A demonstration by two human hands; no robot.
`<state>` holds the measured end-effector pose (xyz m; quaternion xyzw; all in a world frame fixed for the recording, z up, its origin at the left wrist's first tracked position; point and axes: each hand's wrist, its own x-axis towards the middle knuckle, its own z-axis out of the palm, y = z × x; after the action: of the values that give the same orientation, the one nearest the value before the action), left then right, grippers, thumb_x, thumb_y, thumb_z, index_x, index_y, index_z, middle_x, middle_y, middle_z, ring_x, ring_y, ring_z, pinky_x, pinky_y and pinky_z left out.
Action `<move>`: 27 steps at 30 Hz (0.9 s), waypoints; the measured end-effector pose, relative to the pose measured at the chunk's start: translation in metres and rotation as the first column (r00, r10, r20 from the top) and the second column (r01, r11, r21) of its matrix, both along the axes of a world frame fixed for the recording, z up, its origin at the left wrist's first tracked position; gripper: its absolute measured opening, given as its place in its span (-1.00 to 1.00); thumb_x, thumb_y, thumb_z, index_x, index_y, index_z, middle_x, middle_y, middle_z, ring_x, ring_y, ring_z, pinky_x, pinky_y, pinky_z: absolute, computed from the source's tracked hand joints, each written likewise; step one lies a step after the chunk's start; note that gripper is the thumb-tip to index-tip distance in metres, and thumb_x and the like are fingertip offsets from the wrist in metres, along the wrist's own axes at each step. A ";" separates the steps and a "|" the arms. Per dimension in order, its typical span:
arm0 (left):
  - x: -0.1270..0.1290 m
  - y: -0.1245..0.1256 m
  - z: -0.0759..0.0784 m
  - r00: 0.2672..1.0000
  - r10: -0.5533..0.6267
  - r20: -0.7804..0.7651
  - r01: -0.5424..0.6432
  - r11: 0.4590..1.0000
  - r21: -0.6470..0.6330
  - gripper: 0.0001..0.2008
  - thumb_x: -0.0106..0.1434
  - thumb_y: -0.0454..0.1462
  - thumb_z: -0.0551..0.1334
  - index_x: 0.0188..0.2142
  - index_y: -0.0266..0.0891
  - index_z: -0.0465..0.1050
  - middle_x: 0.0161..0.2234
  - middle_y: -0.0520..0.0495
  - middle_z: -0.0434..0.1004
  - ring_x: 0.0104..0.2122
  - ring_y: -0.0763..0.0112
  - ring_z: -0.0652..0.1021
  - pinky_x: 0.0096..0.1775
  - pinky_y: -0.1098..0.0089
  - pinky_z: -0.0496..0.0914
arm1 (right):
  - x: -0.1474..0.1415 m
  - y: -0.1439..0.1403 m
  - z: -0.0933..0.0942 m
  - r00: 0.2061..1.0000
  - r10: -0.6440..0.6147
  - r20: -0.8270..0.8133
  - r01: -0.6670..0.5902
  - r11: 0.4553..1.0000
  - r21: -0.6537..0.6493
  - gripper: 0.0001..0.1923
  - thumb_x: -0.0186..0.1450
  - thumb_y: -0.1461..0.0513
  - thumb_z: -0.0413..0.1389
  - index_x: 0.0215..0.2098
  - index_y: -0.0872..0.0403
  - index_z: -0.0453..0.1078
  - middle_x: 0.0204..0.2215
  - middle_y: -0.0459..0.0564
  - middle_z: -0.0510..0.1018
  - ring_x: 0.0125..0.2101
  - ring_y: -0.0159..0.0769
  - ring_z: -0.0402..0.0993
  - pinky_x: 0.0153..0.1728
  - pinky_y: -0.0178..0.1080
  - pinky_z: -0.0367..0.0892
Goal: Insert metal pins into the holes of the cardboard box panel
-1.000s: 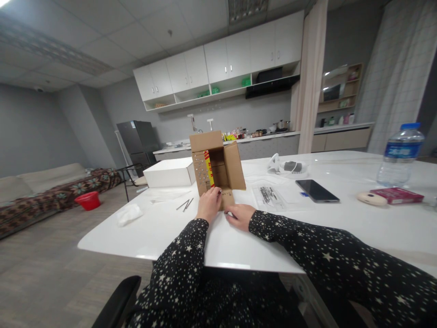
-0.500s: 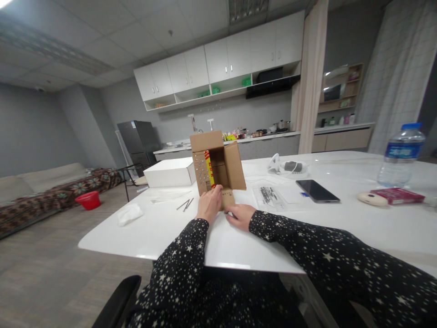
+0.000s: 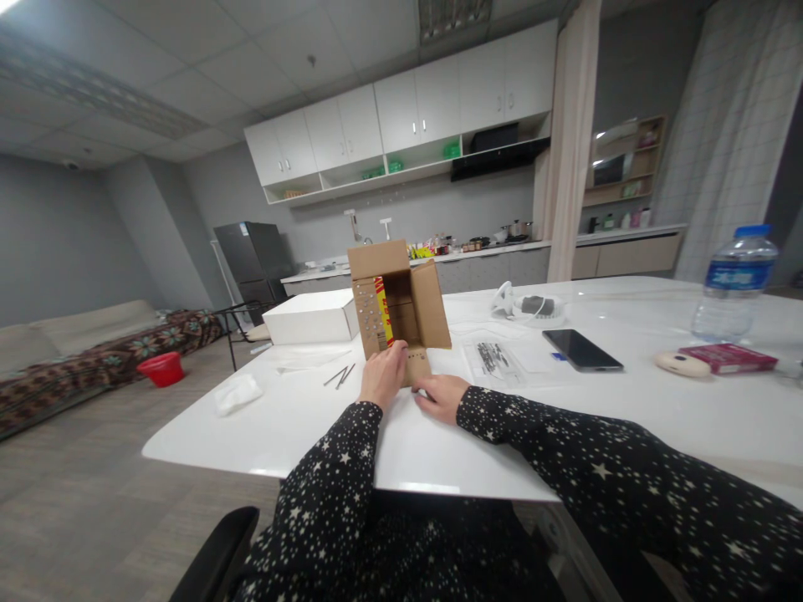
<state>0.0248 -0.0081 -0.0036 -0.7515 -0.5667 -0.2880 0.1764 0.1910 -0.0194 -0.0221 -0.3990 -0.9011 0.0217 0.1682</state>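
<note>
White box (image 3: 310, 318) sat left on the table (image 3: 351, 435), two loose nails (image 3: 340, 376) just beside it. Left hand (image 3: 382, 377) gripped the lower front edge of the cardboard box (image 3: 397, 302); it stood mid-table, open side toward the person, flaps spread. Right hand (image 3: 442, 395) lay flat, fingertips pressing the bottom flap (image 3: 417, 365). Box looked still unclosed, nothing sealed. Phone (image 3: 582, 349) and water bottle (image 3: 733, 283) lay further right.

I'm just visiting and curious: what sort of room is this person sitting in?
Probably an office break room or studio kitchenette. White wall cabinets hang over a cluttered counter, with a dark fridge and a sofa at the left. The person works at a large white table.
</note>
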 end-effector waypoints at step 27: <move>-0.004 0.005 -0.004 0.999 0.010 0.042 -0.009 1.000 -0.024 -0.84 0.34 -0.26 0.05 -0.21 -0.15 0.40 -0.21 -0.04 0.49 -0.25 0.36 0.51 -0.21 0.38 0.32 | 0.000 -0.002 0.002 1.000 0.001 -0.004 -0.001 1.000 0.008 -0.71 0.30 0.16 -0.03 -0.09 0.03 0.41 -0.29 -0.01 0.57 -0.28 -0.27 0.48 -0.30 -0.31 0.21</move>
<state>0.0207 -0.0033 -0.0079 -0.7448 -0.5772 -0.2959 0.1568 0.1906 -0.0213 -0.0201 -0.3978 -0.9011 0.0191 0.1714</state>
